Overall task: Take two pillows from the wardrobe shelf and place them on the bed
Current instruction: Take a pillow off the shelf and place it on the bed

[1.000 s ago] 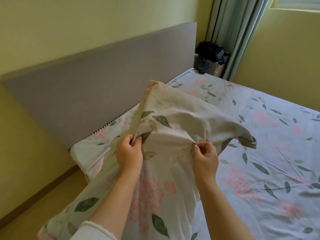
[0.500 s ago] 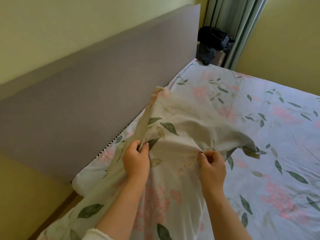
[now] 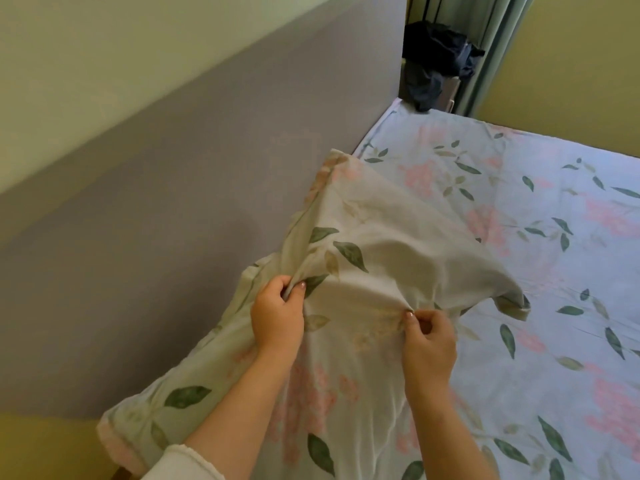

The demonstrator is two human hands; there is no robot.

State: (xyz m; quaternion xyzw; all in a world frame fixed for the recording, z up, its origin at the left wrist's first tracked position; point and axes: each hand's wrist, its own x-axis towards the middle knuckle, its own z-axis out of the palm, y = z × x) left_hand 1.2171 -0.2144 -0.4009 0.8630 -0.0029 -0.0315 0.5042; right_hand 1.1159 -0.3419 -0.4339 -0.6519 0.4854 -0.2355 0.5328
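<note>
A pillow point(image 3: 388, 258) in a pale cover with green leaves and pink flowers is held up over the near corner of the bed point(image 3: 540, 244), close to the headboard. My left hand point(image 3: 277, 320) pinches a fold of its cover on the left. On the right, my right hand point(image 3: 429, 341) pinches the cover as well. The pillow's far end points toward the headboard and its near end hangs below my forearms. The bed's sheet has the same flower print. No second pillow is in view.
A grey padded headboard point(image 3: 194, 188) runs along the yellow-green wall on the left. Dark clothes point(image 3: 440, 64) lie piled at the far corner beside a grey-green curtain point(image 3: 491, 46). A yellow wall bounds the bed's far side.
The pillow and both hands have moved forward, nearer the headboard, and the view has tilted down toward the bed. Both grips are unchanged.
</note>
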